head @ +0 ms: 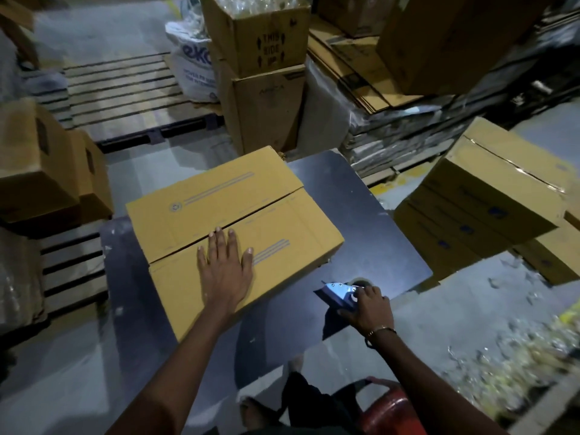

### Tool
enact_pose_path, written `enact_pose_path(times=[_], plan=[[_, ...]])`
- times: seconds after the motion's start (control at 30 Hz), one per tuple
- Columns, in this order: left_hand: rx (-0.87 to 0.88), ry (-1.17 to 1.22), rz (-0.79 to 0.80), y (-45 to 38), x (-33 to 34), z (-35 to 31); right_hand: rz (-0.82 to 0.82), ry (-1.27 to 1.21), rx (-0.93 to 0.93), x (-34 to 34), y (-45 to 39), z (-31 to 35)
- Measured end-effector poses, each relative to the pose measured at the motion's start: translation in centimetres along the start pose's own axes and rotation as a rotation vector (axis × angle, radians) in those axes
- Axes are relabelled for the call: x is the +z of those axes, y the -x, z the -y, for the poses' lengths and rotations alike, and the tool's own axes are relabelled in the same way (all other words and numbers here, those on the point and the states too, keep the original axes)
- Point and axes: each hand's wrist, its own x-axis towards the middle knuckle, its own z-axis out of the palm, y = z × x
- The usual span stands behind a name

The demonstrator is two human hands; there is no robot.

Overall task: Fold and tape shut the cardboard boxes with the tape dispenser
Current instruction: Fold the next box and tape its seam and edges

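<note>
1. Cardboard box [232, 215] is laid flat on the dark desk [370, 221], both top flaps folded down, centre seam untaped.
2. Left hand [224, 271] is pressed flat on the near flap, fingers [216, 238] straight and spread, tips at the seam.
3. Tape dispenser [340, 293] is set on the desk just right of the box, apart from it.
4. Dispenser is gripped by right hand [370, 309], fingers curled round it.

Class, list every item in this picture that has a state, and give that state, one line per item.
cardboard box: flaps folded shut, seam untaped
left hand: flat, pressing flaps
right hand: gripping tape dispenser
tape dispenser: resting on table
top stacked box: open
</note>
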Motion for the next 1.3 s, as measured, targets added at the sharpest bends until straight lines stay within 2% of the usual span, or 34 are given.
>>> enact_pose_path(times=[0.2,0.37,0.53,0.67,0.77,0.9,1.0,1.1,1.3], plan=[[0.014,-0.003,0.008,0.8,-0.1,0.3,0.064,0.079,0.094,0.5,-0.3,2.0],[0.017,0.018,0.018,1.2,-0.7,0.4,0.006,-0.078,0.088,-2.2,0.8,1.2],[0.026,0.079,-0.015,1.3,-0.7,0.6,-0.045,-0.08,-0.046,-7.9,3.1,0.8],[0.046,0.216,-0.019,1.2,-0.6,1.1,-0.093,-0.068,-0.215,-12.7,4.4,1.9],[0.005,0.464,0.039,0.9,-1.2,1.3,-0.094,-0.072,-0.326,-15.9,4.1,4.4],[-0.128,1.093,0.209,0.2,-4.5,0.7,-0.063,-0.125,-0.464,-18.7,2.0,8.9],[-0.128,1.462,0.28,0.5,-6.9,1.0,0.002,-0.152,-0.591,-19.9,-0.1,12.8],[-0.115,1.522,0.289,1.2,-9.1,2.1,0.107,-0.169,-0.705,-20.6,-2.5,16.7],[-0.303,1.657,0.196,0.6,-11.0,4.8,0.271,-0.147,-0.936,-21.4,-7.8,22.9]])
